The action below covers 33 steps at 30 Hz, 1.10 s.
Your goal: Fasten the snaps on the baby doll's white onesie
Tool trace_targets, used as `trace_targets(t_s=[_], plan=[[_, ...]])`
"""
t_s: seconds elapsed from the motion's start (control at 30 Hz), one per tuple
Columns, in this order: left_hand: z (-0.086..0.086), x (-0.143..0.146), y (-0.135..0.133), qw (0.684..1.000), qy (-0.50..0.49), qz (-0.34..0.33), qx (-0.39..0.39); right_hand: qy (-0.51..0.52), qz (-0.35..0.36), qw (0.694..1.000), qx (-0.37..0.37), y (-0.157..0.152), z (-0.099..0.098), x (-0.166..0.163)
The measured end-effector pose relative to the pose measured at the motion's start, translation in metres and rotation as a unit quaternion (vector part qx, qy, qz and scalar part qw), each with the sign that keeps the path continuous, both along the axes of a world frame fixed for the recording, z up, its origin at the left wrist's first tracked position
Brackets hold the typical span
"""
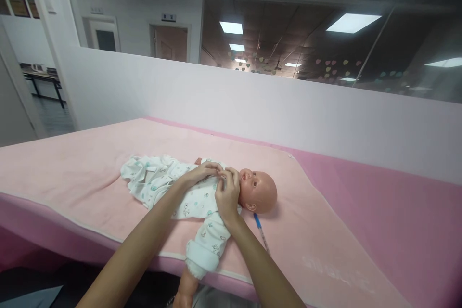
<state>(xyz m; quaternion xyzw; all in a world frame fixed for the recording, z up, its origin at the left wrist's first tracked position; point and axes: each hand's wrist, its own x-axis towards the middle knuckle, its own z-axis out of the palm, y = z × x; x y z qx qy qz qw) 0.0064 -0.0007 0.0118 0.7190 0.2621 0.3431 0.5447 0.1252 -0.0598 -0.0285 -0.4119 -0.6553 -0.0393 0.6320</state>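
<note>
A baby doll lies on its back, its bald head to the right. It wears a white shirt with small printed figures. Near the collar, my left hand is closed, its fingertips pinching the shirt front. Beside it, just below the doll's chin, my right hand bends its fingers onto the same part of the shirt. The fingertips of both hands meet there and hide the exact bit of cloth. One doll arm hangs past the near edge, its cuff turned back.
A slim clear stick with a blue end lies near the doll's head. Under the doll spreads a pink blanket on a padded pink surface. A low white wall rises behind, with a window above it.
</note>
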Motion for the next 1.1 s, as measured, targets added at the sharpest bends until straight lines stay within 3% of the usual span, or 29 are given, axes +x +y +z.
trace_targets(t_s=[0.13, 0.23, 0.43, 0.57, 0.93, 1.1], plan=[[-0.004, -0.003, -0.002, 0.992, -0.044, 0.115, 0.019, -0.004, 0.002, 1.0, 0.019, -0.003, 0.001, 0.0], [-0.004, -0.007, -0.014, 0.972, -0.017, 0.204, 0.114, -0.005, 0.016, 0.999, 0.037, -0.006, 0.002, -0.001], [-0.009, -0.025, -0.05, 0.925, 0.142, 0.261, 0.235, -0.029, 0.033, 0.998, 0.055, -0.007, 0.001, -0.002], [-0.02, -0.036, -0.057, 0.891, 0.178, 0.313, 0.275, -0.031, 0.034, 0.997, 0.064, -0.005, 0.0, -0.002], [-0.027, -0.039, -0.055, 0.902, 0.144, 0.3, 0.275, -0.036, 0.042, 0.998, 0.022, -0.002, -0.002, -0.001], [-0.027, -0.038, -0.057, 0.914, 0.127, 0.29, 0.255, -0.105, 0.034, 0.994, -0.004, -0.002, -0.001, -0.002]])
